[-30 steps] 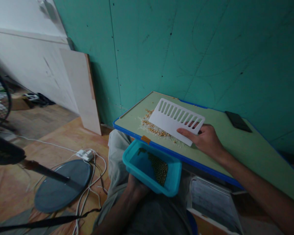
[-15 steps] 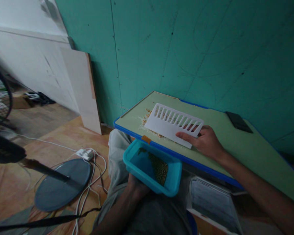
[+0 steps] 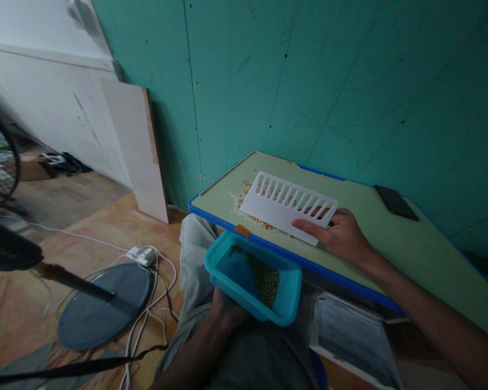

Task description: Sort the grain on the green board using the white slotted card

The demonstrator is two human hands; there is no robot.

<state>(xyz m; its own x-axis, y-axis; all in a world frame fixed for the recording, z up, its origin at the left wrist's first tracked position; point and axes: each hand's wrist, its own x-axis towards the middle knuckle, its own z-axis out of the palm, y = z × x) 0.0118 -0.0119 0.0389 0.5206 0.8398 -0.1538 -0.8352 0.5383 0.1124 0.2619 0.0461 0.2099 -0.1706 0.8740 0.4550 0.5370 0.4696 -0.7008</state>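
My right hand (image 3: pixel 341 234) grips a white slotted plastic board (image 3: pixel 284 208) by its right end. The board leans low over the green tabletop (image 3: pixel 390 244), close to its blue front edge. Yellow beans and pale grains (image 3: pixel 244 201) lie on the table around and under the board. My left hand (image 3: pixel 226 310) holds a teal plastic tray (image 3: pixel 231 268) from beneath, just below the table edge over my lap. A heap of green beans (image 3: pixel 264 279) sits inside that tray.
A black phone (image 3: pixel 395 201) lies at the table's far right by the teal wall. On the floor to the left are a fan base (image 3: pixel 101 303), its pole, a power strip (image 3: pixel 140 254) with white cables, and a leaning wooden panel (image 3: pixel 136 151).
The white board has tilted lower and slid toward the table's front edge, covering more of the beans. The tray in my left hand has stayed put.
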